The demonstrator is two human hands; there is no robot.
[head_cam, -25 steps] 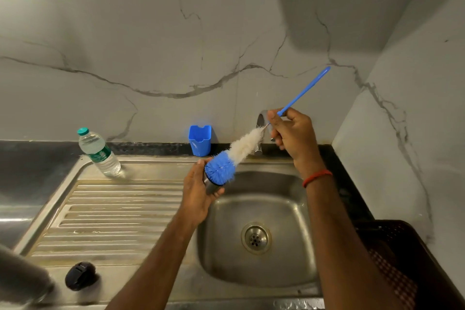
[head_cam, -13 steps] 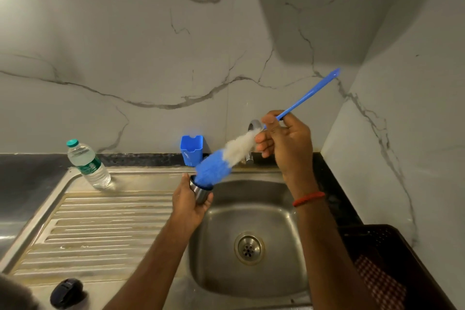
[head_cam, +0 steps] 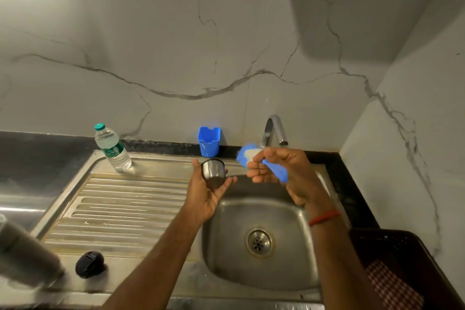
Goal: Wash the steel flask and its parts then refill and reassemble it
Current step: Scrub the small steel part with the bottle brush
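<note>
My left hand cradles a small steel cup, the flask's cap, above the left rim of the sink basin, its open end facing away from me. My right hand is closed around the blue and white bottle brush, blurred, just below the tap spout. The brush is outside the cup, a little to its right. A black stopper lid lies on the drainboard's front. The steel flask body is a blurred shape at the lower left edge.
A plastic water bottle stands at the back of the ribbed drainboard. A blue plastic holder sits against the marble wall. A dark basket with a checked cloth is at the lower right.
The brush has come out of the steel cup and swung right, up under the tap. My right hand now grips the brush bunched near its head. The camera tilted down.
</note>
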